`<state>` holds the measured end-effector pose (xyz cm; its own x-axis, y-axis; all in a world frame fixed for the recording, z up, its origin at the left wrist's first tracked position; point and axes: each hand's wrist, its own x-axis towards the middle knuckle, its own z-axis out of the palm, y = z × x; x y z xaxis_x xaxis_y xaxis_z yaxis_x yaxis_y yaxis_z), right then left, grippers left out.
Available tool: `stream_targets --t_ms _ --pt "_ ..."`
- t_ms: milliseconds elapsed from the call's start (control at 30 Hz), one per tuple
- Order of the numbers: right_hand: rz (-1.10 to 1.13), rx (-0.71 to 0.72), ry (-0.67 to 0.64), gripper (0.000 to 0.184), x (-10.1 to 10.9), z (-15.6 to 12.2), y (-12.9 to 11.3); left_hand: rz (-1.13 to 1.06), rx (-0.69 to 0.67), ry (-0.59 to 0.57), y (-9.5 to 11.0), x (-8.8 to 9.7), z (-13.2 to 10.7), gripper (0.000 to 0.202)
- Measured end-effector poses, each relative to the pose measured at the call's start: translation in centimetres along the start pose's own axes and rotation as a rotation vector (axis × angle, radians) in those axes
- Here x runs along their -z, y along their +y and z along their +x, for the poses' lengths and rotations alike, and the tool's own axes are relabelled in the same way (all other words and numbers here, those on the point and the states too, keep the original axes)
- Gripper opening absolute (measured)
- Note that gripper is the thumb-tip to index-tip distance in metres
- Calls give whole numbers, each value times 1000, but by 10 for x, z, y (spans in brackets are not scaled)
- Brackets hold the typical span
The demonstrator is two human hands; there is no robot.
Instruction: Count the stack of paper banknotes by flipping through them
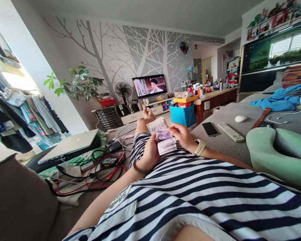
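Note:
A stack of banknotes stands above my lap, with a purple note marked 5 on its face. My left hand is closed around the lower left of the stack, thumb on the front. At the right edge, my right hand pinches the notes between thumb and fingers. Pale folded notes or papers hang below the stack, close to the striped cloth over my lap. How many notes there are cannot be made out, and the fingers behind the stack are hidden.
On the sofa to the right lie a phone, a remote control, a white mouse and a green neck pillow. Tangled cables and a laptop lie to the left. A television is on ahead.

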<state>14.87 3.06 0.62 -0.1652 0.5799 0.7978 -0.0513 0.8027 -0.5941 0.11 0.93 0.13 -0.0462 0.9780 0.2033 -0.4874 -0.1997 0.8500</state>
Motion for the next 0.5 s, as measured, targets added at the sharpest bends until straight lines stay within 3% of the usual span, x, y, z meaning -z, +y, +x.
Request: stream_targets --t_ms 500 --pt "-4 -8 4 36 1 0 -3 7 58 27 6 -7 -6 23"
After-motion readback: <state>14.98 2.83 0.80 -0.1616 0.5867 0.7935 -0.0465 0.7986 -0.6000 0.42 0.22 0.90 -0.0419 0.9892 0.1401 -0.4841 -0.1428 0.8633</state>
